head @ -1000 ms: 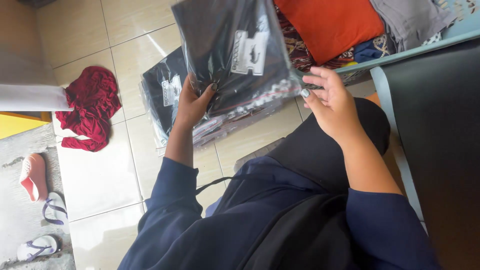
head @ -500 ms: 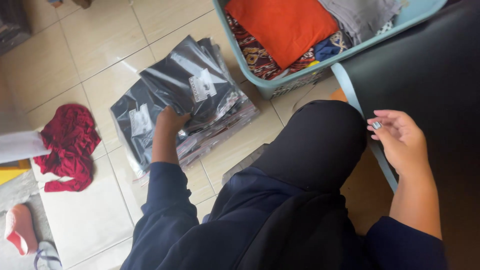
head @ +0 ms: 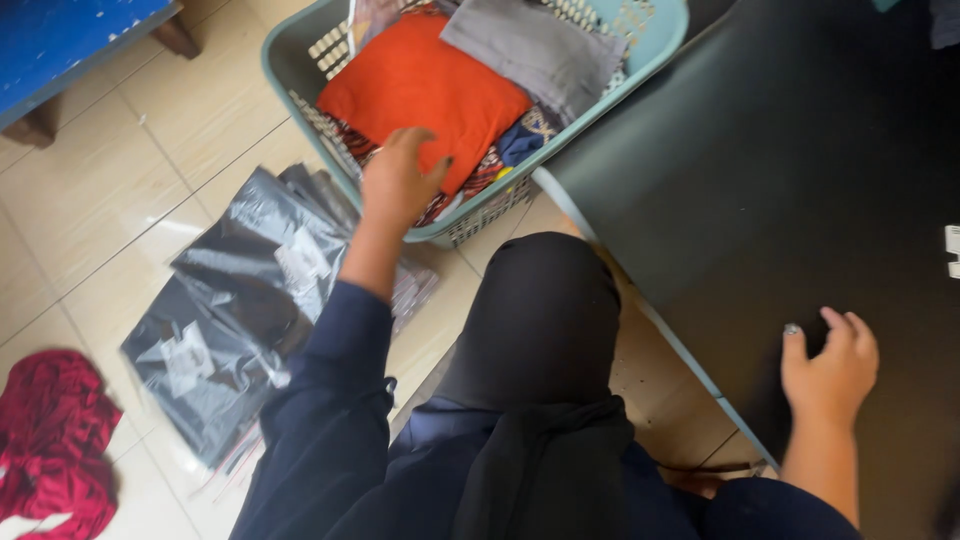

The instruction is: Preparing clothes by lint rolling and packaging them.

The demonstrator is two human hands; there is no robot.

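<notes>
- Head view: left hand [head: 400, 180] lay on the orange cloth [head: 425, 85] in the basket [head: 290, 75], fingers loosely spread, pinching nothing.
- Right hand [head: 830, 365] rested on the black table [head: 780, 170], fingers curled together, holding nothing.
- Bagged garments [head: 235, 310] lay on the floor beside the basket.

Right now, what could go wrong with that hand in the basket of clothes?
The left hand rests on the folded orange cloth near the rim of the basket. Pulling it out fast might muss the grey cloth beside it, or tip the basket. The plastic-wrapped packs lie loose on the tile floor by the knee, and could slide if stepped on.
</notes>
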